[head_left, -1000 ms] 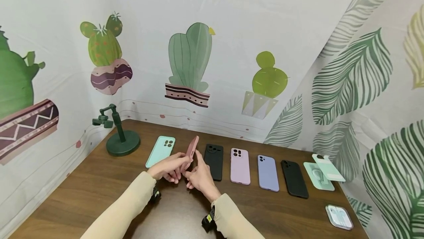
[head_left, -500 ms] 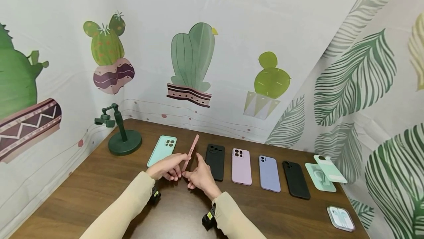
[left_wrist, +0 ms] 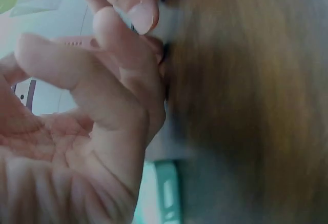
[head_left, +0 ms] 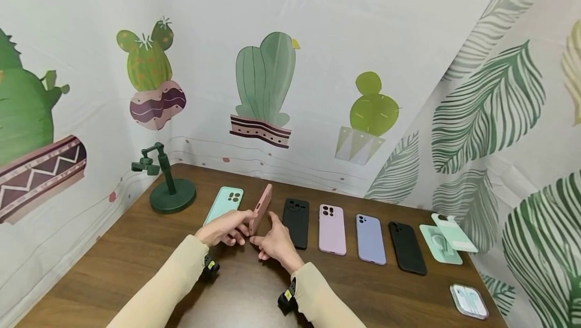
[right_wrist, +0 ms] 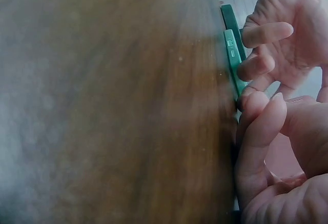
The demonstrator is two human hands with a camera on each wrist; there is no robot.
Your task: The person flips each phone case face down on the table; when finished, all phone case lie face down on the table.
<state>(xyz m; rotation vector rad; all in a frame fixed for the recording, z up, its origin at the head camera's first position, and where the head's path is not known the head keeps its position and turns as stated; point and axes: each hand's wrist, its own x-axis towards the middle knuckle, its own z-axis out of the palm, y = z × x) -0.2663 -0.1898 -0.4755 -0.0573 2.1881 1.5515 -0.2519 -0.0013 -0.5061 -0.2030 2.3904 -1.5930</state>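
Note:
A pink phone case [head_left: 261, 206] stands tilted on its edge on the table between my hands. My left hand [head_left: 225, 226] grips its near left part, thumb over the upper edge and fingers bent below. My right hand [head_left: 278, 243] pinches the lower end, its index finger reaching up along the right side. In the right wrist view, pink case surface [right_wrist: 283, 155] shows behind the right fingers. Left of the hands lies a mint-green phone case [head_left: 225, 204], partly covered by the left hand. A black phone case [head_left: 296, 223] lies close on the right.
Farther right lie a pink-lilac phone case [head_left: 332, 229], a lavender one [head_left: 370, 238] and another black one [head_left: 407, 248]. Mint packaging [head_left: 442, 244] and boxed earphones [head_left: 469, 301] are at the right edge. A dark green phone stand [head_left: 172, 197] stands at the back left.
The pink phone case has turned between my hands, from edge-on half a second ago to showing more of its broad side. My left hand has shifted slightly left.

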